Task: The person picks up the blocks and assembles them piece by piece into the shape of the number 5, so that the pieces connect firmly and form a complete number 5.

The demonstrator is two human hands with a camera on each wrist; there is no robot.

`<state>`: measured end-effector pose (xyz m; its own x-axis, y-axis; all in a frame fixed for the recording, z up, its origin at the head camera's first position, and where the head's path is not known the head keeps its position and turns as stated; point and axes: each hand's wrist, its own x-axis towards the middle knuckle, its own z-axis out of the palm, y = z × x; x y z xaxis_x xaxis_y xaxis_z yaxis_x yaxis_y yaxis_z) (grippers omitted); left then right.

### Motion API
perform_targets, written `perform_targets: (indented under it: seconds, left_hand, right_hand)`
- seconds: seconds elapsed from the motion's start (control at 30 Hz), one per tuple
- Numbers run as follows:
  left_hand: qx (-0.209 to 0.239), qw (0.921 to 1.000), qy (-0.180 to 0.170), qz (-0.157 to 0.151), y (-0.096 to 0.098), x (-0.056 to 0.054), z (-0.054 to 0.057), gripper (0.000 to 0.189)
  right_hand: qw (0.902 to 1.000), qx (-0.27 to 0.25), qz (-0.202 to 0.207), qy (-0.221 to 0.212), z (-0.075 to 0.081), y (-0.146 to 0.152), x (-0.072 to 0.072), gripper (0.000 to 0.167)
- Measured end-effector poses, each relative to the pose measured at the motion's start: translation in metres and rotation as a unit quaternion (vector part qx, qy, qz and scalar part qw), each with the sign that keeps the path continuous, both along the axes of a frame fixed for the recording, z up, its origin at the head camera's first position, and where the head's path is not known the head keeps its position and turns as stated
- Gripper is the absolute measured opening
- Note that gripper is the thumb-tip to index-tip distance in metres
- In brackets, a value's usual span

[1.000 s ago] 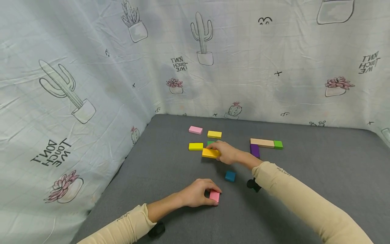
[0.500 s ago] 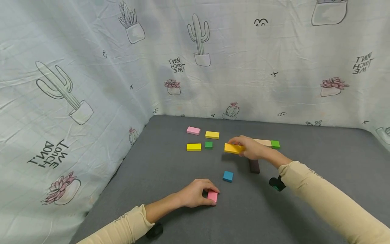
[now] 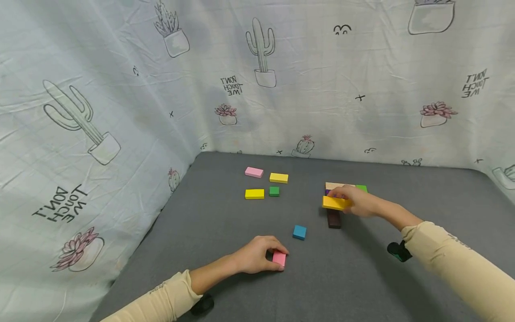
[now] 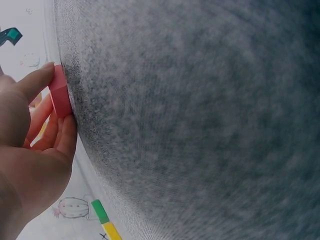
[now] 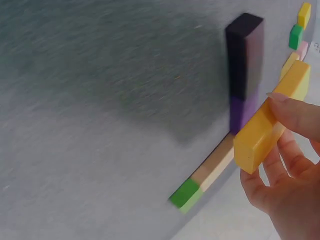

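My right hand [image 3: 360, 201] pinches an orange-yellow block [image 3: 335, 203] between thumb and fingers, raised over a row of blocks. Beneath it in the head view are a dark brown block [image 3: 334, 219] and a purple block [image 5: 243, 111], lined up end to end. They meet a beige block [image 5: 215, 162] with a light green block [image 5: 186, 195] at its end, forming an L. My left hand [image 3: 257, 256] pinches a small pink block [image 3: 279, 258] resting at the tabletop, well seen in the left wrist view. A blue block [image 3: 299, 232] lies just beyond it.
On the far left part of the grey tabletop [image 3: 201, 232] lie a light pink block [image 3: 254, 172], a pale yellow block [image 3: 279, 178], a bright yellow block [image 3: 255, 194] and a green block [image 3: 274, 192]. A cactus-print curtain [image 3: 322, 89] hangs behind.
My right hand has carried the orange-yellow block rightward, from beside the green block to over the purple and dark brown blocks. My left hand keeps its hold on the pink block in place.
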<state>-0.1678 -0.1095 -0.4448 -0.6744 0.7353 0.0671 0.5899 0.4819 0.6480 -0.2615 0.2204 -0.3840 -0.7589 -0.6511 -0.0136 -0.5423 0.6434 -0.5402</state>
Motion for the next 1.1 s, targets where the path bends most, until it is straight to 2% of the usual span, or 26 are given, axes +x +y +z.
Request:
perform_targets:
  seconds: [0.47,0.73,1.1]
  left_hand:
    - [0.001,1.0000,-0.009,0.002,-0.002,0.000,-0.001,0.032]
    - [0.000,0.9998,-0.018,0.003,-0.002,-0.001,0.000,0.032]
    - [0.010,0.9998,-0.016,-0.008,0.000,-0.001,0.000,0.032]
  right_hand:
    - [0.9997,0.024,0.001,-0.010,-0.012,0.039,0.015,0.046]
    - [0.9980,0.033,0.001,-0.054,-0.018,0.046,0.022,0.047]
    - [0.9985,0.024,0.034,-0.037,-0.023,0.046,0.023,0.046]
